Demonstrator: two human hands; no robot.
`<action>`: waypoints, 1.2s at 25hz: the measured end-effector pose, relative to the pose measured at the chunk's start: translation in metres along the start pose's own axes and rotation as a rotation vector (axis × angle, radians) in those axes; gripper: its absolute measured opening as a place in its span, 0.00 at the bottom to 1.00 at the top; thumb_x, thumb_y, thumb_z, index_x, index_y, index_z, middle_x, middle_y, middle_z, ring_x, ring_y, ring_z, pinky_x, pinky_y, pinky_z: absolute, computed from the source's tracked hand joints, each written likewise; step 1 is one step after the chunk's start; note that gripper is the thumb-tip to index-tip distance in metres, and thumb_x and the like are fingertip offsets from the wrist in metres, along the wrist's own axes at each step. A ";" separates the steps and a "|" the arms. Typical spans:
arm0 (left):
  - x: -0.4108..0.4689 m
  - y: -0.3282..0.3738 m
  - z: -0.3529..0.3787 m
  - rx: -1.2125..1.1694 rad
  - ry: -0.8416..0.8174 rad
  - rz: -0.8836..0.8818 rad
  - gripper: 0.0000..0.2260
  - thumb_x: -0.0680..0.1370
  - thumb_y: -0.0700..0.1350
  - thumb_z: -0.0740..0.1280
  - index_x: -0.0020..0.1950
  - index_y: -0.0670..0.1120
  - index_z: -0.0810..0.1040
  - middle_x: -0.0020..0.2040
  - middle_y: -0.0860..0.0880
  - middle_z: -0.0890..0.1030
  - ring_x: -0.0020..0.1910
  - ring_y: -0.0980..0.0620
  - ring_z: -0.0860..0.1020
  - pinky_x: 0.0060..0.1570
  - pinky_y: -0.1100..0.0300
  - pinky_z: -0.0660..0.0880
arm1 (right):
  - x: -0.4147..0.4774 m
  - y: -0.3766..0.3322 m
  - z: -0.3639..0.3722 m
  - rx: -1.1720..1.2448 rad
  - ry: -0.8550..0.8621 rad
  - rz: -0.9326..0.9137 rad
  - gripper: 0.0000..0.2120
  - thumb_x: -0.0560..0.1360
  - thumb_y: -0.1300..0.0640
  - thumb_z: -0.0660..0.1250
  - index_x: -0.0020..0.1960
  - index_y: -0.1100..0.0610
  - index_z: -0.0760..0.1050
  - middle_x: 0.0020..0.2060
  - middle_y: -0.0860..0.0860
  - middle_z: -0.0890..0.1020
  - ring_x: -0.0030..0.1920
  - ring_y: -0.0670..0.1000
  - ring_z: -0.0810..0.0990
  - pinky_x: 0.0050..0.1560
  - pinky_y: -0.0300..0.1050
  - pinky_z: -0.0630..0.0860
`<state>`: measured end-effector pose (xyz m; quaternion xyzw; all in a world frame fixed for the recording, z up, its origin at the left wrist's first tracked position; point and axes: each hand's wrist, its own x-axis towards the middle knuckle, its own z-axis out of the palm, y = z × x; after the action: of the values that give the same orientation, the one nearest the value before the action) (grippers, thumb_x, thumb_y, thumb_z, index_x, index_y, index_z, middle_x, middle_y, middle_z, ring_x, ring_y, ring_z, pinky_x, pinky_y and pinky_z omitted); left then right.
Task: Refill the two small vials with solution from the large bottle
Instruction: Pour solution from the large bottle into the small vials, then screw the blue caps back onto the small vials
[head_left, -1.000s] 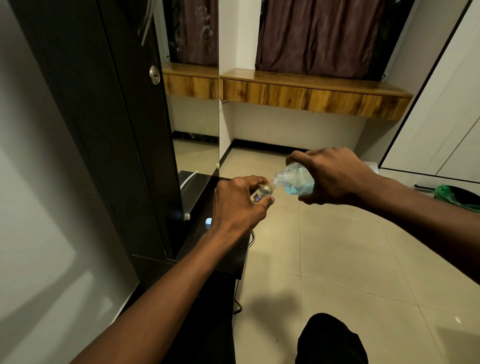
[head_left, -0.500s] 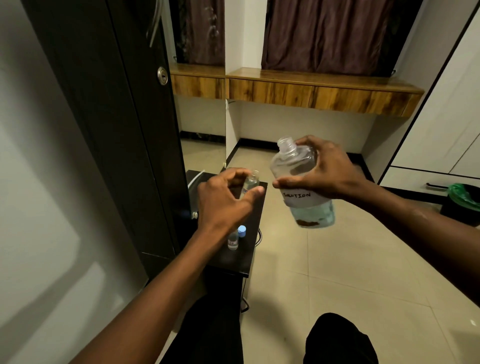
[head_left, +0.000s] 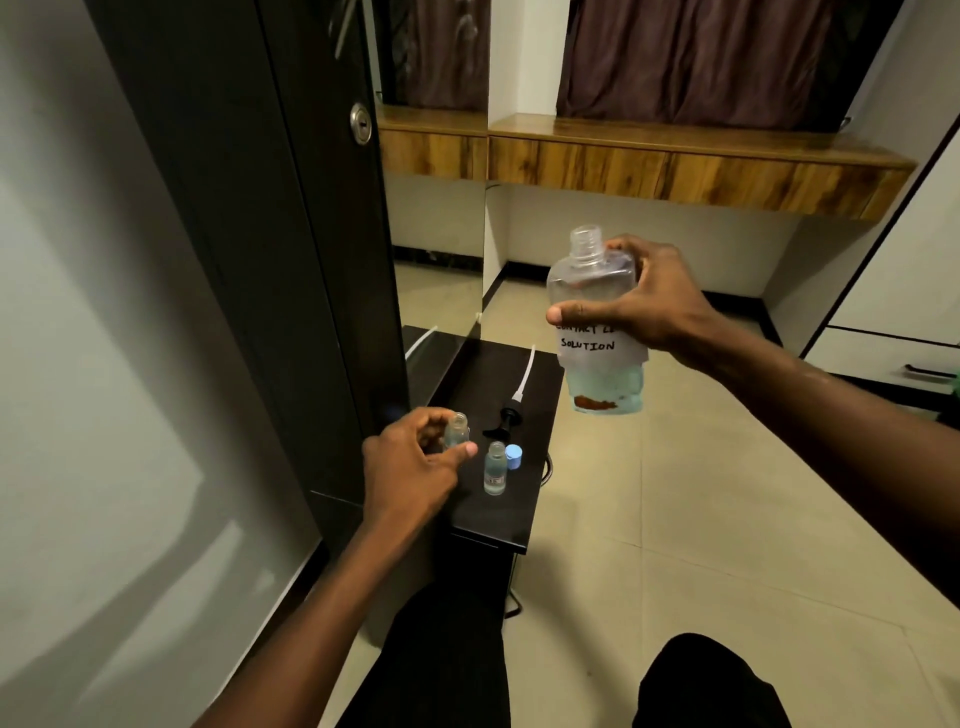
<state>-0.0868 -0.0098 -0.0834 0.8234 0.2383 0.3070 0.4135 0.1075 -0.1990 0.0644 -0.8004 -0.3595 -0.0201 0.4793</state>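
Two small clear glass vials are near the low black table (head_left: 498, 525): one stands uncapped on its top (head_left: 494, 467), the other (head_left: 456, 429) is clenched upright in my left grip (head_left: 415, 462) just left of it. A round blue cap (head_left: 513, 457) lies just right of the standing vial, a black pump nozzle (head_left: 506, 418) behind it. My right grip (head_left: 644, 301) holds the large clear plastic bottle (head_left: 597, 322) upright and uncapped, above the table's far right corner, pale blue solution low inside.

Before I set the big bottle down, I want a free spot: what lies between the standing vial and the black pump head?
Head view: only the blue cap, just right of the standing vial; bare tabletop up to the pump head.
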 end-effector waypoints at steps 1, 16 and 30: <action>0.000 -0.005 0.003 0.006 -0.012 -0.006 0.17 0.68 0.47 0.82 0.54 0.54 0.84 0.45 0.58 0.86 0.44 0.65 0.83 0.49 0.64 0.82 | 0.006 0.001 0.004 -0.027 -0.010 -0.019 0.39 0.58 0.40 0.83 0.64 0.53 0.76 0.52 0.45 0.82 0.49 0.44 0.83 0.45 0.38 0.81; -0.008 -0.025 0.022 -0.007 -0.105 -0.105 0.21 0.70 0.49 0.81 0.61 0.54 0.82 0.48 0.60 0.84 0.47 0.74 0.79 0.46 0.73 0.78 | 0.093 0.022 0.062 -0.123 -0.346 -0.190 0.35 0.58 0.43 0.85 0.60 0.56 0.81 0.52 0.45 0.85 0.52 0.42 0.84 0.52 0.40 0.83; 0.087 0.077 0.021 0.257 0.146 0.355 0.15 0.80 0.42 0.69 0.67 0.45 0.76 0.49 0.49 0.83 0.41 0.59 0.81 0.38 0.67 0.81 | 0.134 0.043 0.093 -0.054 -0.712 -0.175 0.32 0.61 0.64 0.84 0.64 0.57 0.80 0.54 0.47 0.86 0.55 0.45 0.85 0.49 0.35 0.81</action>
<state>-0.0005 -0.0066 -0.0022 0.8740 0.1560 0.4006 0.2264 0.2035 -0.0634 0.0324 -0.7358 -0.5701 0.2095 0.2994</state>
